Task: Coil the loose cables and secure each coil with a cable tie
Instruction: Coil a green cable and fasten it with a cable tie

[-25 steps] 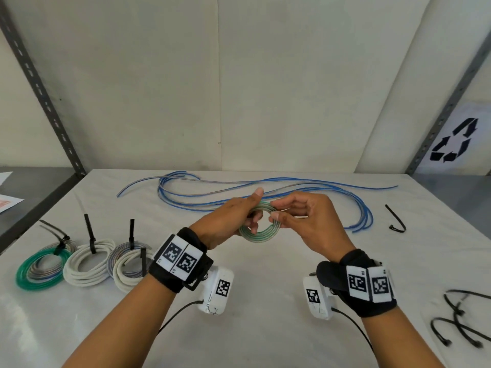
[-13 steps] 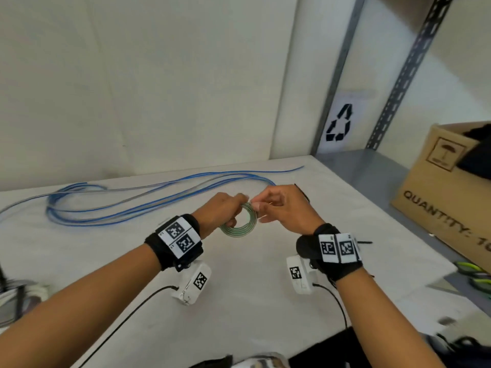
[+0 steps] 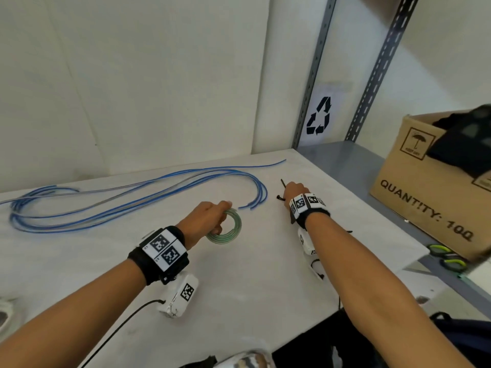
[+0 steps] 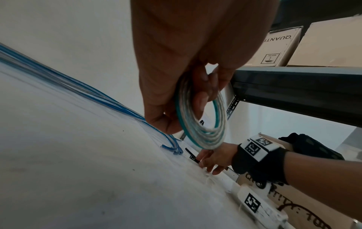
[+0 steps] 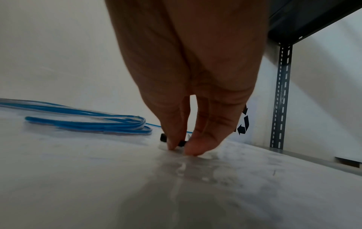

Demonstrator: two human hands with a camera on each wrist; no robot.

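Observation:
A small coil of green-and-clear cable [image 3: 225, 231] hangs from my left hand [image 3: 212, 216], just above the white table [image 3: 239, 288]. In the left wrist view the fingers curl through the coil [image 4: 203, 136]. My right hand [image 3: 288, 193] reaches right of the coil. Its fingertips press down on a black cable tie [image 3: 282, 183] lying on the table. The right wrist view shows thumb and finger [image 5: 181, 148] pinching the tie [image 5: 163, 137] against the surface. A long loose blue cable [image 3: 132, 205] lies in loops at the back.
A cardboard box [image 3: 430, 197] stands on the grey metal shelf [image 3: 345, 158] to the right, with green-handled tools [image 3: 443, 257] in front of it. Shelf uprights [image 3: 313, 75] rise by a recycling sign [image 3: 318, 119]. Part of a tied coil [image 3: 5, 312] shows at the left edge.
My right hand has let go of the coil and moved right, down onto the black tie. The left hand keeps the coil alone. The head view has swung right.

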